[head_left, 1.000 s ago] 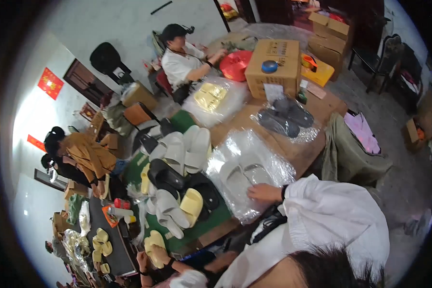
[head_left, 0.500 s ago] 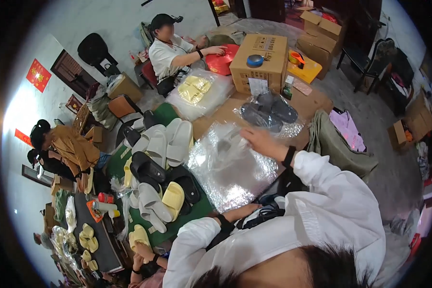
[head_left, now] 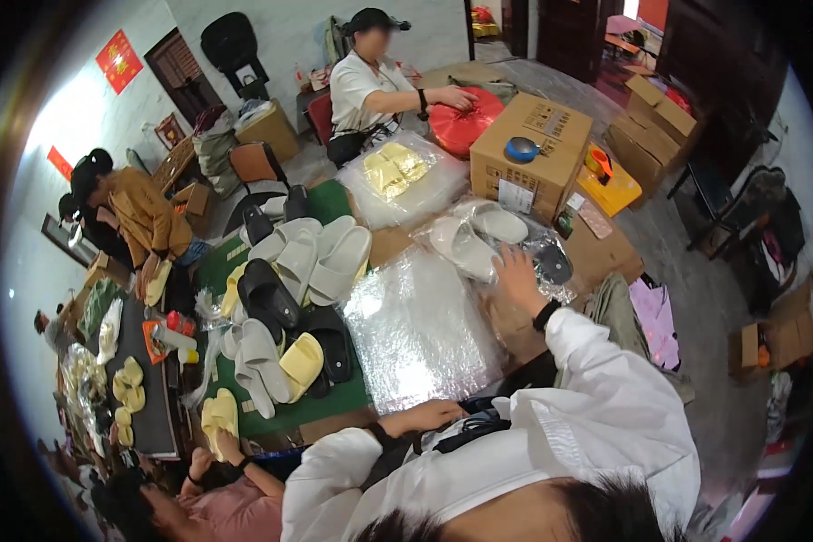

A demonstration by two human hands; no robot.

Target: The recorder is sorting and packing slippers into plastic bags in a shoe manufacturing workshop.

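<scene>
My right hand (head_left: pixel 518 278) lies with its fingers apart at the near edge of a pair of light grey slippers (head_left: pixel 460 242) in clear plastic. Those slippers rest on top of a bagged dark grey pair (head_left: pixel 552 262), which is partly covered. My left hand (head_left: pixel 427 416) is low at the table's near edge, fingers loosely stretched out, apparently holding nothing. Just beyond it lies a flat stack of clear plastic bags (head_left: pixel 420 330). To its left, loose grey, black and yellow slippers (head_left: pixel 273 294) are heaped on a green surface (head_left: pixel 347 396).
A cardboard box (head_left: pixel 537 126) with a blue tape roll (head_left: pixel 521 149) stands at the back. Beside it is a yellow tray (head_left: pixel 619 185). A co-worker (head_left: pixel 375 86) across the table touches a red round bundle (head_left: pixel 465 122). Another person (head_left: pixel 234 492) at lower left holds a yellow slipper (head_left: pixel 218 417).
My right hand has moved from over the bag stack to the dark bagged pair, where the light grey bagged slippers now lie. The whole view has shifted.
</scene>
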